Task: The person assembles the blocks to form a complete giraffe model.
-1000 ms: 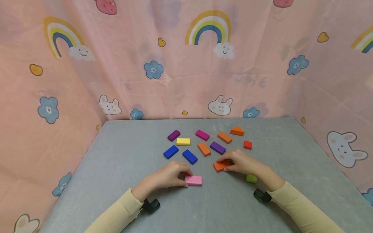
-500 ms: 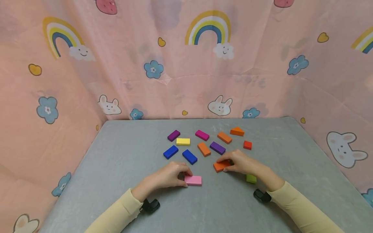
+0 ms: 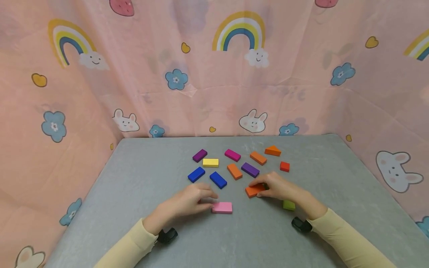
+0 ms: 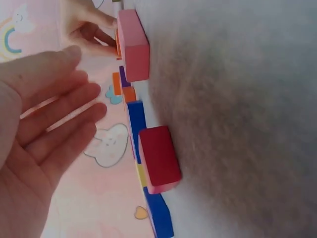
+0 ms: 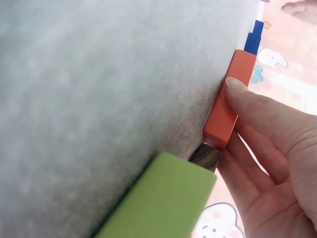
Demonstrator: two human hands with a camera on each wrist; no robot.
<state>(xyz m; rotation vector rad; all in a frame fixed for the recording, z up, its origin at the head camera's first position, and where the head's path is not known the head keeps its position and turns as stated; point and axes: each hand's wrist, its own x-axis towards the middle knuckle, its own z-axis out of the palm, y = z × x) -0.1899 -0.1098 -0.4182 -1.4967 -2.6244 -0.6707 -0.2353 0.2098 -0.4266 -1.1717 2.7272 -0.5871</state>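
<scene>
A pink block (image 3: 222,207) lies flat on the grey table. My left hand (image 3: 189,200) hovers at its left end, fingers extended and apart from it in the left wrist view. That view also has a red block (image 4: 161,156) near the hand, hidden under it in the head view. My right hand (image 3: 279,187) pinches an orange block (image 3: 254,191) between thumb and fingers, down on the table. Beside its near end, in the right wrist view, sit a dark brown wood-grained piece (image 5: 207,156) and a green block (image 5: 161,198).
Beyond my hands lie two blue blocks (image 3: 218,180), a yellow block (image 3: 210,163), two purple ones (image 3: 250,169), a magenta block (image 3: 232,155), more orange blocks (image 3: 234,171), an orange triangle (image 3: 273,150) and a small red block (image 3: 285,166). A patterned pink curtain (image 3: 201,104) encloses the table.
My left hand has let go of the pink block and drawn slightly left and up, its fingers opening. The right hand and the orange block have stayed put.
</scene>
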